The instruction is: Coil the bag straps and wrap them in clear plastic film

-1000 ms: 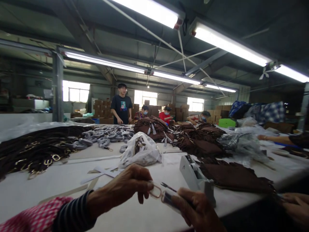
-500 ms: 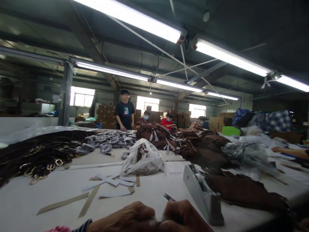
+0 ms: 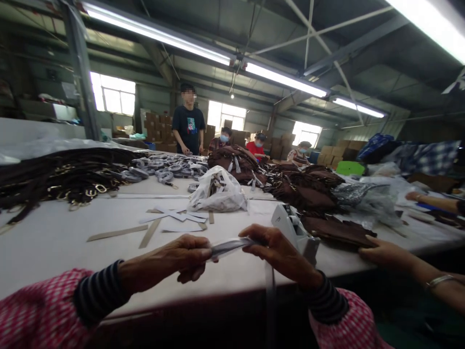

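Between my two hands, above the table's front edge, stretches a slim grey bundle (image 3: 229, 247) with a shiny, film-like surface. My left hand (image 3: 185, 254) pinches its left end. The fingers of my right hand (image 3: 276, 249) close on the other end. A pale narrow strip (image 3: 270, 300) hangs below my right hand; its upper end is hidden. Close behind that hand stands a white tape dispenser (image 3: 290, 225). Paper strips (image 3: 178, 214), white and tan, lie crossed on the table ahead of my left hand.
Dark straps (image 3: 61, 174) with gold buckles heap up at left, beside grey wrapped coils (image 3: 163, 167). A clear bag (image 3: 220, 191) stands mid-table. Brown fabric pieces (image 3: 305, 194) pile up at right. A co-worker's hand (image 3: 381, 249) touches a brown piece (image 3: 336, 230). Several people are beyond.
The view has tilted down. My hands, close together before, are now farther apart with the grey bundle visible between them. A co-worker's hand has come to the brown piece at right.
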### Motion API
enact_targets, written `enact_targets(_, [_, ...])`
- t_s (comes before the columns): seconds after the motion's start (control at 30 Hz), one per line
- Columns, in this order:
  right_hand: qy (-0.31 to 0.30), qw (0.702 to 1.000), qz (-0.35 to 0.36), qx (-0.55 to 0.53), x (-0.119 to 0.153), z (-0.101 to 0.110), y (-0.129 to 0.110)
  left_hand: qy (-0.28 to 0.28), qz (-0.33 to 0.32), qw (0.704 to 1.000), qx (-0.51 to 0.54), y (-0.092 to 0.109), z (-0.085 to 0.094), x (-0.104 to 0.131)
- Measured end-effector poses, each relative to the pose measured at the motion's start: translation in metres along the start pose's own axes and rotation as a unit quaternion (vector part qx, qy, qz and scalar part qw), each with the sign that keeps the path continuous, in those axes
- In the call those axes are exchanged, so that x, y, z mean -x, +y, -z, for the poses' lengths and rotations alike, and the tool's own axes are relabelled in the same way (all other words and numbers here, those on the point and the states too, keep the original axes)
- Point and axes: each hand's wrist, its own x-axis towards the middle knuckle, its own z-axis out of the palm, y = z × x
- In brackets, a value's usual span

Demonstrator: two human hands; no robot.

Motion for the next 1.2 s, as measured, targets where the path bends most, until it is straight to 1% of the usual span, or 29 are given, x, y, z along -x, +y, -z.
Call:
enact_targets(0.07, [0.045, 0.995, 0.068, 0.065, -0.005, 0.005, 0.0, -0.039, 0.021, 0.997, 0.059, -0.006, -0.003, 0.003])
enact_targets(0.1, [0.063, 0.988, 0.1, 0.099, -0.009, 0.008, 0.0, -0.045, 0.032, 0.995, 0.084, -0.008, -0.006, 0.003])
enact_targets(0.17, [0.096, 0.973, 0.143, 0.152, -0.018, 0.013, 0.003, -0.033, 0.037, 0.991, 0.121, -0.011, -0.013, 0.004])
enact_targets(0.2, [0.112, 0.968, 0.151, 0.166, -0.023, 0.013, 0.006, -0.02, 0.03, 0.99, 0.139, -0.011, -0.018, 0.005])
enact_targets(0.27, [0.145, 0.964, 0.152, 0.164, -0.031, 0.007, 0.014, 0.006, -0.007, 0.984, 0.177, -0.005, -0.027, 0.006])
enact_targets(0.3, [0.16, 0.966, 0.144, 0.144, -0.033, -0.001, 0.018, 0.018, -0.031, 0.98, 0.197, 0.0, -0.031, 0.007])
enact_targets(0.37, [0.176, 0.976, 0.109, 0.062, -0.036, -0.026, 0.026, 0.039, -0.08, 0.968, 0.233, 0.013, -0.036, 0.005])
enact_targets(0.43, [0.158, 0.984, 0.059, -0.058, -0.032, -0.062, 0.03, 0.072, -0.132, 0.955, 0.254, 0.027, -0.037, -0.001])
enact_targets(0.47, [0.144, 0.981, 0.034, -0.122, -0.028, -0.081, 0.03, 0.104, -0.157, 0.949, 0.254, 0.033, -0.037, -0.006])
enact_targets(0.53, [0.109, 0.963, -0.023, -0.244, -0.017, -0.115, 0.026, 0.19, -0.199, 0.934, 0.228, 0.037, -0.034, -0.017])
enact_targets(0.57, [0.081, 0.951, -0.06, -0.293, -0.01, -0.128, 0.023, 0.234, -0.212, 0.927, 0.2, 0.035, -0.033, -0.024])
enact_targets(0.6, [0.053, 0.936, -0.094, -0.334, -0.003, -0.137, 0.019, 0.276, -0.219, 0.922, 0.16, 0.03, -0.032, -0.029])
enact_targets(0.63, [0.03, 0.924, -0.122, -0.362, 0.005, -0.14, 0.016, 0.306, -0.226, 0.919, 0.103, 0.022, -0.03, -0.034])
enact_targets(0.67, [0.011, 0.917, -0.139, -0.374, 0.011, -0.138, 0.012, 0.319, -0.236, 0.918, 0.027, 0.013, -0.029, -0.038])
enact_targets(0.7, [0.0, 0.917, -0.146, -0.372, 0.018, -0.132, 0.009, 0.311, -0.249, 0.915, -0.065, 0.002, -0.027, -0.04])
enact_targets(0.73, [-0.003, 0.923, -0.147, -0.356, 0.024, -0.123, 0.005, 0.287, -0.263, 0.907, -0.164, -0.009, -0.026, -0.041])
enact_targets(0.8, [0.001, 0.943, -0.15, -0.296, 0.036, -0.096, -0.002, 0.209, -0.284, 0.874, -0.335, -0.026, -0.022, -0.038])
enact_targets(0.83, [0.007, 0.951, -0.159, -0.266, 0.041, -0.082, -0.005, 0.168, -0.287, 0.862, -0.383, -0.032, -0.021, -0.035])
enact_targets(0.87, [0.015, 0.957, -0.168, -0.238, 0.046, -0.067, -0.008, 0.134, -0.283, 0.86, -0.402, -0.035, -0.021, -0.03])
enact_targets(0.9, [0.026, 0.962, -0.173, -0.209, 0.05, -0.054, -0.01, 0.103, -0.274, 0.87, -0.397, -0.036, -0.021, -0.024])
enact_targets(0.97, [0.042, 0.977, -0.158, -0.14, 0.053, -0.032, -0.013, 0.048, -0.241, 0.906, -0.345, -0.031, -0.025, -0.011])
enact_targets(1.03, [0.036, 0.99, -0.118, -0.068, 0.048, -0.017, -0.012, 0.025, -0.183, 0.94, -0.285, -0.021, -0.032, 0.0])
enact_targets(1.07, [0.027, 0.994, -0.097, -0.043, 0.044, -0.012, -0.01, 0.02, -0.144, 0.956, -0.256, -0.017, -0.037, 0.004])
enact_targets(1.13, [0.017, 0.998, -0.06, -0.025, 0.031, -0.008, -0.003, 0.006, -0.068, 0.981, -0.184, -0.01, -0.045, 0.005])
enact_targets(1.2, [0.032, 0.998, -0.024, -0.041, 0.018, -0.01, 0.007, 0.0, -0.02, 0.995, -0.094, -0.008, -0.05, -0.001])
